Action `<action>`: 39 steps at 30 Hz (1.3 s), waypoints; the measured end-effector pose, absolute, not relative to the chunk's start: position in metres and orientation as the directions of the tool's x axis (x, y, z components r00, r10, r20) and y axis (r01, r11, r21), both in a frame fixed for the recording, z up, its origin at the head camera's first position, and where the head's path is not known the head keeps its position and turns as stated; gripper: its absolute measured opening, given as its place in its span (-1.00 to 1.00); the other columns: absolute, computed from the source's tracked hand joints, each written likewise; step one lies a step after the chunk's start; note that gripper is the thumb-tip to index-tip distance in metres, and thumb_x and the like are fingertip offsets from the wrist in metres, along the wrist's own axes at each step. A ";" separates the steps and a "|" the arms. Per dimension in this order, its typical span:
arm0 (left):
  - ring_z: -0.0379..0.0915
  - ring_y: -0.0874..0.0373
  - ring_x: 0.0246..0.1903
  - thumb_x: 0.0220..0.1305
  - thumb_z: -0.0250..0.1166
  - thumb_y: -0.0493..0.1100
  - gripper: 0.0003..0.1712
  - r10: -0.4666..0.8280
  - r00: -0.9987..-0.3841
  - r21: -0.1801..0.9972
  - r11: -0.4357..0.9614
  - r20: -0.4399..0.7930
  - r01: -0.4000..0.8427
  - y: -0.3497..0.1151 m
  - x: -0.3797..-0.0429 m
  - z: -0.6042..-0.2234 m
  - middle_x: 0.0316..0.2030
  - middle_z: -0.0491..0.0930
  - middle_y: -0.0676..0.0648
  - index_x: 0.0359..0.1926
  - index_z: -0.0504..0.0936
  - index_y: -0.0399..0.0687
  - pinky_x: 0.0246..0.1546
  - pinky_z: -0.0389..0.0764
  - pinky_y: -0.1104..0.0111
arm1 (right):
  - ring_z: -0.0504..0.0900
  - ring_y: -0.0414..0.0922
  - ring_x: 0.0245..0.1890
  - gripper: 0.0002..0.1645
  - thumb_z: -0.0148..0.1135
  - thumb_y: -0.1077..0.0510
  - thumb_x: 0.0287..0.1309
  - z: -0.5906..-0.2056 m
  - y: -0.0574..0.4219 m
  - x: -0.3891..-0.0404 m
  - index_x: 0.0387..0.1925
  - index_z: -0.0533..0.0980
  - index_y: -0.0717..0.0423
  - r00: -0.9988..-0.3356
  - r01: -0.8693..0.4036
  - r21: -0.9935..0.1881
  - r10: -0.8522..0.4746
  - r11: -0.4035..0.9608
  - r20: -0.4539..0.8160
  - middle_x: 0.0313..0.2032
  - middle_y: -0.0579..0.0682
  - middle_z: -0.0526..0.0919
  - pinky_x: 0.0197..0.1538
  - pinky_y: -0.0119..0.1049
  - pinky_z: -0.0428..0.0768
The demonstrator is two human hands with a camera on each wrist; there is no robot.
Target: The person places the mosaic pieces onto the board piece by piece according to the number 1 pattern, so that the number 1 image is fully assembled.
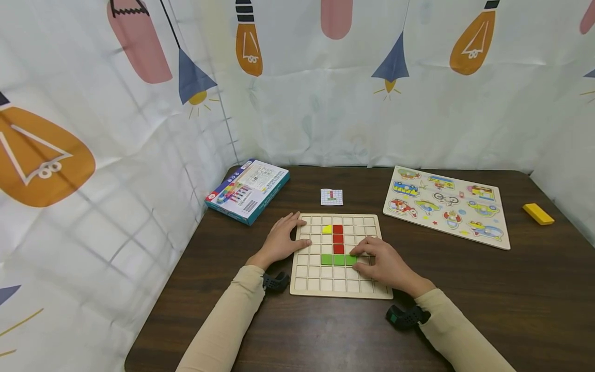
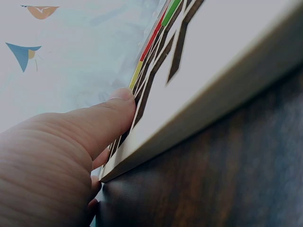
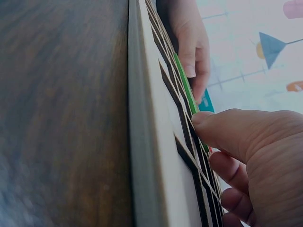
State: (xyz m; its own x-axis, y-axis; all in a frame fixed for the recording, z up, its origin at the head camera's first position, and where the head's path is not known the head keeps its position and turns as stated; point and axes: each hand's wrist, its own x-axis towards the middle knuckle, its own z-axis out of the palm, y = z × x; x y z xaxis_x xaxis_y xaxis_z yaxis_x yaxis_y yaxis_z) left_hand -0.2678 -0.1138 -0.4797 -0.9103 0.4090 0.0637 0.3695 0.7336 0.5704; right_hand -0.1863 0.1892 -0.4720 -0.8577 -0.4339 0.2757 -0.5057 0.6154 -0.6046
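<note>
A wooden grid board [image 1: 341,292] lies flat on the dark table. On it stand a yellow tile [image 1: 327,229] with a slanted side, red squares [image 1: 338,239] in a column, and a row of green squares [image 1: 327,259]. My left hand [image 1: 280,242] rests on the board's left edge, its thumb on the upper face in the left wrist view. With thumb and forefinger, my right hand [image 1: 383,262] pinches the green tile [image 1: 350,260] at the right end of the row. The right wrist view shows the thumb [image 3: 222,127] against the green edge.
A small pattern card [image 1: 331,197] lies behind the board. A puzzle box [image 1: 248,188] is at back left. To the right are a vehicle picture puzzle [image 1: 446,206] and a yellow block [image 1: 538,213]. Printed curtains [image 1: 307,124] border the table.
</note>
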 end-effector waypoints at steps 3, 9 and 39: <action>-0.15 0.04 0.50 0.22 0.34 0.21 -0.26 0.407 -0.911 0.571 0.734 0.065 0.368 -0.113 -0.268 -0.479 0.50 0.06 -0.01 0.33 0.43 0.01 0.50 -0.17 0.08 | 0.52 -0.24 -0.16 -0.75 0.48 0.11 0.05 -0.471 0.190 -0.186 -0.18 0.68 -0.09 -0.859 -0.502 -0.608 -0.433 0.614 0.272 -0.16 -0.24 0.58 -0.09 -0.23 0.58; -0.16 0.06 0.50 0.22 0.34 0.21 -0.26 0.403 -0.913 0.573 0.735 0.062 0.363 -0.113 -0.268 -0.479 0.50 0.05 0.01 0.33 0.43 0.02 0.50 -0.18 0.10 | 0.52 -0.26 -0.17 -0.75 0.48 0.09 0.06 -0.472 0.190 -0.187 -0.17 0.68 -0.11 -0.860 -0.501 -0.610 -0.434 0.614 0.268 -0.17 -0.26 0.58 -0.11 -0.25 0.58; -0.16 0.05 0.50 0.23 0.33 0.20 -0.27 0.408 -0.911 0.573 0.734 0.057 0.364 -0.113 -0.266 -0.478 0.50 0.05 -0.01 0.33 0.43 -0.01 0.50 -0.18 0.09 | 0.48 -0.28 -0.31 -0.83 0.42 0.10 0.13 -0.472 0.190 -0.186 -0.19 0.68 -0.11 -0.868 -0.489 -0.631 -0.407 0.603 0.283 -0.27 -0.27 0.58 -0.24 -0.36 0.55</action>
